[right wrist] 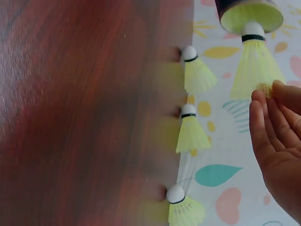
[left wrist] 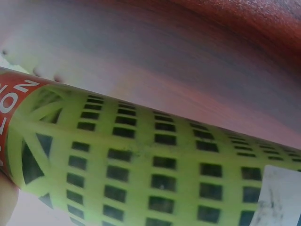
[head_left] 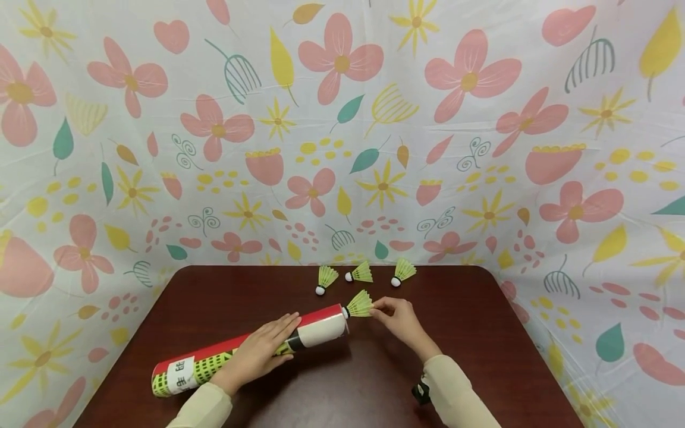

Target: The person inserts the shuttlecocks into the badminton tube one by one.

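Note:
Aslant on the table lies a long shuttlecock tube [head_left: 214,358], red, white and yellow-green with dark squares. My left hand [head_left: 262,346] grips it around the middle, fingers over the top and thumb along the near side. The tube's green pattern [left wrist: 141,160] fills much of the left wrist view. With thumb and fingertips, my right hand [head_left: 398,321] pinches the skirt edge of a yellow shuttlecock [head_left: 360,304]. Its white cork [right wrist: 253,29] points into the tube's open mouth [right wrist: 230,23], right at the rim.
Three more yellow shuttlecocks lie near the table's back edge: a left one [head_left: 326,279], a middle one [head_left: 360,273] and a right one [head_left: 403,273]. Behind the dark red-brown table [head_left: 455,309] hangs a flower-patterned cloth [head_left: 332,137].

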